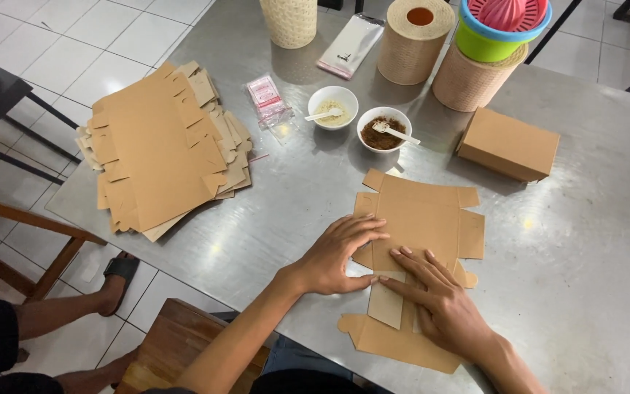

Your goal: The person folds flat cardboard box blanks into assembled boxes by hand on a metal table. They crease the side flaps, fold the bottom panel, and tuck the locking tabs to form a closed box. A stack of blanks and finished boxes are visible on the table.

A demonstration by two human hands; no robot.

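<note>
Now both hands (384, 273) press flat on the unfolded cardboard box blank (421, 219).

Only 1 view is given — the head camera, worn by the seated person, which looks steeply down and forward across the metal table (563, 292) from its near edge. It sits close enough that the left hand (337, 255) and right hand (439, 299), pressed on the flat cardboard sheet (424, 219), fill the lower middle, with both forearms entering from the bottom edge. The far side of the table reaches the top of the frame, tiled floor (74, 44) shows at the left — no 2nd view shares any of it.
</note>
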